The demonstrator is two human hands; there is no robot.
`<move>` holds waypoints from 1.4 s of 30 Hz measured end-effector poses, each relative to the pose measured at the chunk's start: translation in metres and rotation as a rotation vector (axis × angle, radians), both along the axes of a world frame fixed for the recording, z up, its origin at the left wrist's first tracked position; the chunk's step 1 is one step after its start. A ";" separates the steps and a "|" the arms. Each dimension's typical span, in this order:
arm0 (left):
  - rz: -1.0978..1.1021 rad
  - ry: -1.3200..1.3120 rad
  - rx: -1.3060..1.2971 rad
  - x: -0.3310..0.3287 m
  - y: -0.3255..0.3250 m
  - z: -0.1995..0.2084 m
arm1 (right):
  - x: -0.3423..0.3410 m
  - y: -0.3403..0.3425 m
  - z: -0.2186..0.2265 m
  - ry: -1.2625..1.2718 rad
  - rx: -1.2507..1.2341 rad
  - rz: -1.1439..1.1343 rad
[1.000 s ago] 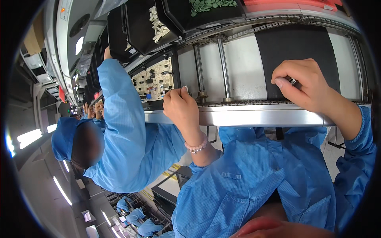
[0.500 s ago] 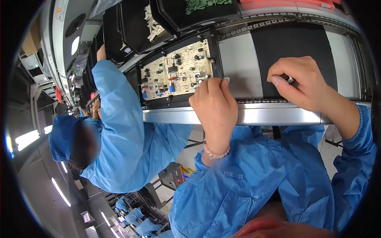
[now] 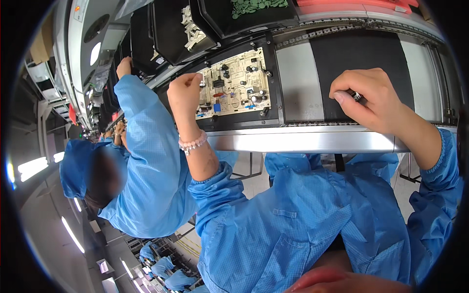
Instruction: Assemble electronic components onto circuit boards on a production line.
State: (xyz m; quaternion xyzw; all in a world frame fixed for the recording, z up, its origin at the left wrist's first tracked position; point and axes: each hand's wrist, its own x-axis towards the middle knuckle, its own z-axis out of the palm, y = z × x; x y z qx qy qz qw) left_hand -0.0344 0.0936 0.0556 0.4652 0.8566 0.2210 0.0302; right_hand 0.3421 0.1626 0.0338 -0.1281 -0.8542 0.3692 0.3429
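Observation:
My left hand (image 3: pixel 184 100) is raised over the left part of a cream circuit board (image 3: pixel 239 83), thumb and fingers pinched on a small whitish part (image 3: pixel 202 84) whose kind I cannot make out. The board lies in a black carrier frame (image 3: pixel 274 93) and bears black capacitors, a blue block and other small components. Its left edge is hidden behind my hand. Over the black sheet to the right of the board, my right hand (image 3: pixel 373 102) is closed on small black cylindrical capacitors (image 3: pixel 355 95), mostly covered by the fingers.
Black bins beyond the board hold white parts (image 3: pixel 192 31) and green disc-shaped parts (image 3: pixel 256 6). A conveyor chain (image 3: pixel 332 28) and a metal rail (image 3: pixel 303 140) border the work strip. At left, a co-worker's blue sleeve (image 3: pixel 146 112) reaches toward the bins.
My left hand has moved left from the board's right corner to its left side. The board and carrier have shifted slightly right in the view. My right hand has stayed nearly still.

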 end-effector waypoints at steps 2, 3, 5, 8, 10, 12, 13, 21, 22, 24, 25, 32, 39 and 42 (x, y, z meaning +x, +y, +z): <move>-0.005 0.045 -0.060 -0.003 0.008 -0.005 | -0.001 0.000 0.000 -0.001 -0.002 -0.007; -0.005 0.093 -0.120 -0.002 0.011 -0.006 | -0.001 0.001 0.000 -0.005 -0.002 -0.011; 0.003 0.110 -0.109 0.002 0.016 -0.005 | -0.003 0.001 0.001 -0.004 0.012 0.001; 0.009 0.134 -0.169 -0.001 0.021 -0.004 | -0.012 -0.001 -0.001 0.073 0.042 -0.038; 0.042 0.160 -0.232 -0.006 0.023 -0.004 | -0.012 0.000 0.000 0.053 0.043 -0.023; 0.037 0.145 -0.257 -0.008 0.023 -0.002 | -0.011 0.002 0.001 0.034 0.044 -0.004; 0.035 0.131 -0.279 -0.008 0.023 -0.001 | -0.011 0.003 0.001 0.025 0.055 0.003; -0.082 0.046 -0.259 -0.011 0.024 0.004 | -0.018 0.000 -0.002 0.076 0.096 -0.038; -0.093 0.055 -0.267 -0.012 0.024 0.004 | -0.019 0.000 -0.003 0.081 0.096 -0.041; -0.104 0.063 -0.274 -0.015 0.024 0.005 | -0.021 -0.001 -0.002 0.085 0.096 -0.044; -0.078 0.055 -0.312 -0.017 0.026 0.006 | -0.022 -0.001 -0.002 0.084 0.099 -0.040; -0.101 0.081 -0.372 -0.021 0.032 0.006 | -0.025 -0.003 -0.003 0.072 0.107 -0.041; -0.086 0.087 -0.362 -0.025 0.033 0.003 | -0.029 -0.005 -0.004 0.047 0.106 -0.030; -0.105 0.100 -0.376 -0.024 0.034 0.003 | -0.031 -0.004 -0.004 0.017 0.127 0.011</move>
